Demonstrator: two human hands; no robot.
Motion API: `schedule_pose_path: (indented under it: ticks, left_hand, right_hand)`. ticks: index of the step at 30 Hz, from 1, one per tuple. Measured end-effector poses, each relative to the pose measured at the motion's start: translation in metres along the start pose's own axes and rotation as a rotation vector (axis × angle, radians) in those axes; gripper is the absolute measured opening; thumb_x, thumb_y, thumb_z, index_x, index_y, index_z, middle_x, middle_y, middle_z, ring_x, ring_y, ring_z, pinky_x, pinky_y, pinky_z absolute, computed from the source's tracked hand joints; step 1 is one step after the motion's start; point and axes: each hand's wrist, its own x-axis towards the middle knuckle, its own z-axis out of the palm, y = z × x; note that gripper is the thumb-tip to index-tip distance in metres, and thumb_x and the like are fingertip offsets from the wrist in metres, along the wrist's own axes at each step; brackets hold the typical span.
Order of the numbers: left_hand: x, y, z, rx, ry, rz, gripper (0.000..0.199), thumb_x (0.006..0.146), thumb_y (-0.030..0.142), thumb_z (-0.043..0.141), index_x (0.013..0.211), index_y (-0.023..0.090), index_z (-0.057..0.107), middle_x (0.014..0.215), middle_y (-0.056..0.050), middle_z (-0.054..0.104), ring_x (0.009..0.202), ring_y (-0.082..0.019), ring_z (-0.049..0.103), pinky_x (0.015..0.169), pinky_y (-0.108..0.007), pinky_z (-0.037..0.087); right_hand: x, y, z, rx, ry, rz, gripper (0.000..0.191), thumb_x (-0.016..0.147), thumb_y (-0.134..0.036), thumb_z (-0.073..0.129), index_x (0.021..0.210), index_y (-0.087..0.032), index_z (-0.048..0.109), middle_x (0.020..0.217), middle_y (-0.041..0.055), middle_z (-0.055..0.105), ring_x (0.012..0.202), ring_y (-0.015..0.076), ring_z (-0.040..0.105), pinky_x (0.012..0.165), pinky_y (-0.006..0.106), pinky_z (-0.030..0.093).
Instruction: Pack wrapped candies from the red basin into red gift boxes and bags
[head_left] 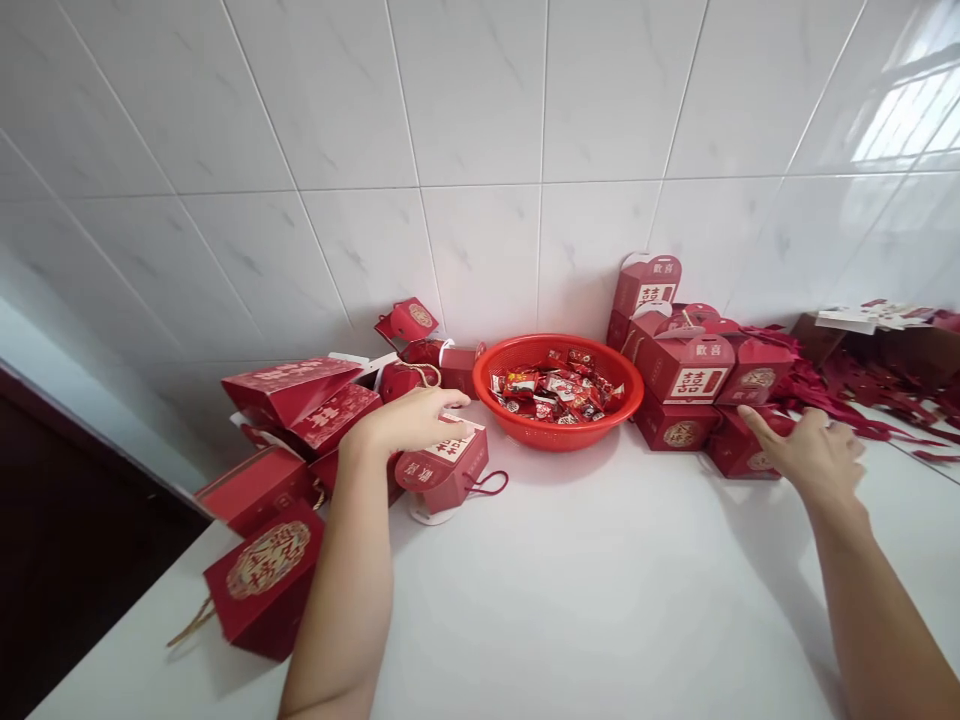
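Observation:
At the left, my left hand lies over a red gift box with gold characters and a dark red cord loop. Its fingers are stretched out across the top of the box, which lies tipped over on the table. At the right, my right hand is open, thumb spread away from the bent fingers. That thumb is beside a red box in the lower row of a stack; whether it touches is unclear. Between the hands stands a red plastic basket with wrapped candies in it.
Several red boxes are heaped at the left, some with rope handles. More stacked boxes stand right of the basket. Dark red ribbons and an open carton are at the far right. A tiled wall backs the white table.

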Motion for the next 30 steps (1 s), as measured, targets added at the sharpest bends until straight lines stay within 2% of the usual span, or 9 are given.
schedule_pose_path:
  ticks: [3,5,9,12,16,21,23,26,30]
  left_hand:
    - [0.013,-0.012,0.002,0.029,-0.072,-0.05,0.074,0.082,0.047,0.062,0.148,0.019,0.046,0.156,-0.011,0.046,0.137,-0.027,0.05,0.107,-0.03,0.043]
    - [0.021,-0.013,0.006,0.048,-0.133,-0.079,0.083,0.076,0.048,0.067,0.15,0.019,0.043,0.157,-0.012,0.043,0.138,-0.029,0.048,0.107,-0.032,0.044]
    - [0.033,-0.001,0.017,0.166,-0.154,-0.14,0.095,0.065,0.045,0.078,0.151,0.026,0.041,0.16,-0.011,0.038,0.14,-0.033,0.045,0.105,-0.036,0.046]
    - [0.037,0.008,0.024,0.24,-0.147,-0.124,0.092,0.062,0.033,0.078,0.148,0.03,0.045,0.153,-0.009,0.046,0.134,-0.03,0.052,0.095,-0.03,0.051]
    - [0.03,0.018,0.025,0.24,-0.213,0.055,0.084,0.059,0.025,0.078,0.139,0.031,0.055,0.14,-0.005,0.058,0.122,-0.027,0.059,0.087,-0.026,0.053]
    - [0.017,0.047,0.032,0.068,-0.434,0.609,0.071,0.062,0.014,0.075,0.13,0.03,0.062,0.138,0.001,0.061,0.121,-0.025,0.058,0.097,-0.028,0.048]
    - [0.016,0.059,0.036,0.046,-0.49,0.747,0.066,0.066,0.011,0.071,0.129,0.027,0.064,0.139,0.0,0.061,0.122,-0.025,0.058,0.102,-0.03,0.046]
    - [0.017,0.065,0.039,0.063,-0.439,0.735,0.061,0.071,0.009,0.065,0.131,0.025,0.063,0.14,-0.002,0.06,0.125,-0.024,0.056,0.105,-0.029,0.044]
    - [0.018,0.053,0.035,0.125,-0.213,0.374,0.048,0.079,0.024,0.063,0.127,0.018,0.064,0.135,-0.008,0.063,0.119,-0.025,0.06,0.093,-0.028,0.048]
  right_hand:
    - [-0.016,-0.018,0.0,0.18,0.222,-0.005,0.069,0.095,-0.061,0.032,0.135,-0.008,0.049,0.141,0.0331,0.048,0.136,0.0492,0.04,0.104,0.06,0.037]
    - [-0.025,-0.033,0.005,0.27,0.331,-0.159,0.053,0.098,-0.052,0.032,0.129,-0.014,0.053,0.139,0.0255,0.053,0.137,0.039,0.043,0.112,0.052,0.032]
    - [-0.047,-0.061,0.032,0.42,0.448,-0.508,0.032,0.096,-0.041,0.045,0.113,-0.018,0.058,0.13,0.0197,0.059,0.125,0.0347,0.053,0.105,0.051,0.038]
    - [-0.069,-0.079,0.056,0.543,0.488,-0.809,0.019,0.093,-0.029,0.056,0.11,-0.021,0.059,0.123,0.0154,0.063,0.115,0.0319,0.059,0.096,0.049,0.046]
    - [-0.097,-0.095,0.073,0.666,0.33,-1.024,0.024,0.094,-0.02,0.056,0.118,-0.022,0.057,0.123,0.0149,0.064,0.113,0.0291,0.062,0.093,0.045,0.051]
    - [-0.115,-0.101,0.073,0.857,-0.025,-1.009,0.025,0.097,-0.03,0.055,0.122,-0.023,0.056,0.121,0.0138,0.067,0.109,0.0262,0.066,0.088,0.04,0.056]
    - [-0.116,-0.101,0.071,0.929,-0.203,-0.985,0.03,0.098,-0.037,0.054,0.124,-0.022,0.055,0.117,0.0125,0.069,0.103,0.025,0.068,0.085,0.038,0.058]
    - [-0.117,-0.099,0.068,0.971,-0.439,-0.943,0.036,0.097,-0.045,0.055,0.124,-0.021,0.056,0.116,0.0117,0.07,0.101,0.0244,0.069,0.085,0.038,0.057]
    - [-0.117,-0.097,0.067,0.956,-0.561,-0.893,0.038,0.094,-0.051,0.057,0.117,-0.02,0.059,0.113,0.0107,0.071,0.099,0.0251,0.068,0.085,0.038,0.055]
